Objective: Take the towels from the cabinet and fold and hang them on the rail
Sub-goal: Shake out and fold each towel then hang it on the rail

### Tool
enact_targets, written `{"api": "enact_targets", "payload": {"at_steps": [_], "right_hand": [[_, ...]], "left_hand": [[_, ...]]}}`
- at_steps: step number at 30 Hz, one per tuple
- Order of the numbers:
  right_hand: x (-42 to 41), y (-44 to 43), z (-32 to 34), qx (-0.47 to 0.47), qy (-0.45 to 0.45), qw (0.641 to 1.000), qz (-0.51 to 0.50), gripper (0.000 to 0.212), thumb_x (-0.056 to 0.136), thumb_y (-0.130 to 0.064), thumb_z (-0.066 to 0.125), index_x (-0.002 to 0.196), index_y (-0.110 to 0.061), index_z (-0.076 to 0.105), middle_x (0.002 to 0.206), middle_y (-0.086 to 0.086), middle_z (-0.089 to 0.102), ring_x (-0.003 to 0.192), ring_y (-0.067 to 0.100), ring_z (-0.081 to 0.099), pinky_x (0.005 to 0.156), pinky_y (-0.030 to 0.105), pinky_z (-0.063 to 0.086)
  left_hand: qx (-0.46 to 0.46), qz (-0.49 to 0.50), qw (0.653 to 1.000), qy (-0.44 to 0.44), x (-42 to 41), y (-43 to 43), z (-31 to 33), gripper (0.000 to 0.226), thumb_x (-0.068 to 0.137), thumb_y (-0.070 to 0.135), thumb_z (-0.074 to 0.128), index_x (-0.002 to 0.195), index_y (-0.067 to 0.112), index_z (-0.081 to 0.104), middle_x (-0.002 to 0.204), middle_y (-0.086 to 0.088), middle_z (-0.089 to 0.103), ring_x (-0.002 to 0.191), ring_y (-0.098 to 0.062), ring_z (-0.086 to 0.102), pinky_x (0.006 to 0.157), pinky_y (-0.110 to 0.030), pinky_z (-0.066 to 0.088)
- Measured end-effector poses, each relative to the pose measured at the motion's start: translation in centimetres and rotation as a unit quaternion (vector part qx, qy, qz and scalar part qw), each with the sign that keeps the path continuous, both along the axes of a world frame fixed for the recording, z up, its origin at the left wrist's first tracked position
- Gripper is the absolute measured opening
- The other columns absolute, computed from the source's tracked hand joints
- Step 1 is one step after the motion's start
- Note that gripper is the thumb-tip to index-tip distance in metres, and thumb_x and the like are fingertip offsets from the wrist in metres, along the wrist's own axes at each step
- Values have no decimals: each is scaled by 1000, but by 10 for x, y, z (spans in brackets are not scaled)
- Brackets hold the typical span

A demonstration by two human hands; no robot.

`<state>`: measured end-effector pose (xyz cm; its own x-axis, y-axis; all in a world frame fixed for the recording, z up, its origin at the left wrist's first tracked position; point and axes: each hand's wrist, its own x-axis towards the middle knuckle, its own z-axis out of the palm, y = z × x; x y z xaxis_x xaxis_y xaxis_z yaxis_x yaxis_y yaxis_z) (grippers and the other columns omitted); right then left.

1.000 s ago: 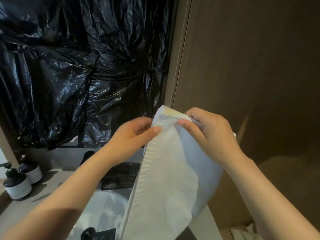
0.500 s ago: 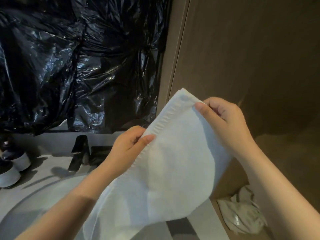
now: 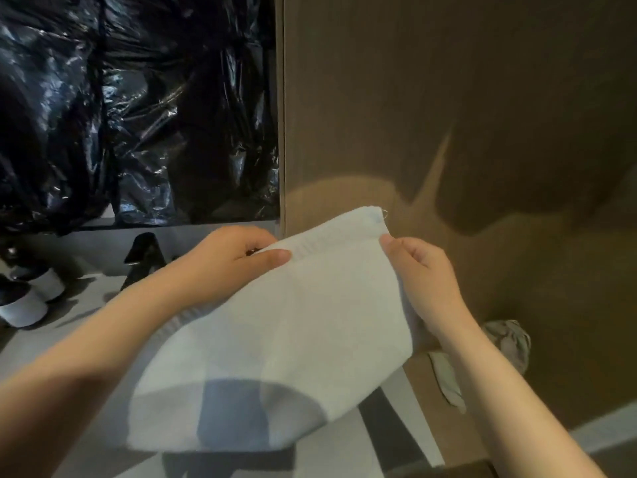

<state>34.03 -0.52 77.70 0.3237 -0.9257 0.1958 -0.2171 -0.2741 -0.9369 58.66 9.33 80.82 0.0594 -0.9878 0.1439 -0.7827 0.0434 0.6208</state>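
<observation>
A white towel hangs spread between both hands above the counter, its hemmed top edge slanting up to the right. My left hand pinches that hem near its left end, thumb on the front. My right hand grips the right side just below the top corner, fingers curled behind the cloth. The towel's lower part drapes down over the counter. No rail or cabinet shelf shows in this view.
Black plastic sheeting covers the wall at left. A brown wooden panel stands ahead and right. A black faucet and two dark pump bottles sit on the grey counter. Crumpled cloth lies low at right.
The towel has been drawn out wider as my hands moved apart and came lower in view. The view has tilted down, showing more counter and the crumpled cloth.
</observation>
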Motion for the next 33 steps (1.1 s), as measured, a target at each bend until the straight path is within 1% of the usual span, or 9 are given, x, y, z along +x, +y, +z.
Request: {"api": "enact_targets", "payload": {"at_steps": [4, 6, 9, 13, 21, 27, 29, 31, 33], "right_hand": [[-61, -11, -59, 81, 37, 996, -32, 53, 95, -46, 54, 70, 1, 57, 63, 16, 54, 58, 21, 49, 58, 33, 39], [-91, -17, -96, 107, 75, 989, -70, 52, 96, -40, 55, 61, -4, 47, 56, 10, 41, 57, 21, 40, 59, 34, 32], [-129, -23, -147, 142, 129, 972, -134, 53, 97, -32, 55, 52, -18, 32, 41, -11, 30, 49, 13, 30, 53, 31, 25], [-167, -31, -192, 177, 176, 944, -215, 53, 99, -35, 52, 51, -19, 35, 40, -8, 34, 47, 12, 33, 49, 31, 26], [-208, -62, -234, 265, 219, 914, -216, 47, 100, -32, 51, 58, -13, 43, 64, 11, 49, 72, 29, 49, 69, 36, 37], [-218, -77, -240, 244, 274, 890, -272, 36, 101, -34, 47, 77, -8, 56, 79, 13, 61, 79, 31, 57, 68, 31, 37], [-220, -75, -239, 247, 276, 892, -260, 26, 100, -30, 50, 100, -6, 60, 97, 16, 66, 92, 33, 60, 73, 31, 40], [-217, -70, -237, 231, 282, 897, -250, 34, 100, -25, 52, 127, -5, 54, 120, 17, 63, 110, 34, 59, 85, 34, 46], [-207, -63, -232, 194, 275, 910, -242, 34, 99, -19, 52, 130, -5, 53, 125, 15, 61, 112, 31, 58, 90, 35, 47]], "left_hand": [[104, -25, 994, -4, -51, -33, -53, 43, 94, 46, 53, 81, 7, 66, 70, -3, 59, 65, -15, 56, 62, -23, 42], [137, -36, 990, -1, -85, -52, -95, 41, 96, 38, 55, 80, 2, 64, 65, 2, 53, 63, -13, 50, 58, -16, 36], [179, -62, 982, -16, -132, -81, -155, 38, 99, 32, 54, 87, -3, 65, 85, -12, 62, 84, -24, 57, 75, -27, 39], [171, -91, 981, -32, -177, -112, -205, 35, 99, 30, 54, 92, -2, 66, 96, -17, 63, 99, -31, 56, 88, -33, 39], [194, -87, 974, -73, -222, -164, -252, 30, 96, 38, 56, 92, 10, 65, 99, -10, 65, 94, -28, 61, 72, -25, 35], [144, -76, 983, -83, -236, -177, -267, 29, 98, 31, 53, 96, 6, 68, 99, -11, 63, 93, -27, 60, 79, -32, 46], [112, -87, 986, -90, -229, -170, -268, 27, 97, 30, 55, 104, 7, 66, 106, -11, 61, 99, -27, 56, 85, -34, 45], [83, -91, 988, -88, -217, -157, -266, 26, 95, 29, 58, 110, 9, 65, 113, -10, 60, 104, -27, 54, 90, -34, 43], [43, -83, 993, -74, -200, -140, -260, 26, 92, 24, 64, 111, 8, 66, 114, -11, 62, 104, -28, 56, 91, -35, 45]]}}
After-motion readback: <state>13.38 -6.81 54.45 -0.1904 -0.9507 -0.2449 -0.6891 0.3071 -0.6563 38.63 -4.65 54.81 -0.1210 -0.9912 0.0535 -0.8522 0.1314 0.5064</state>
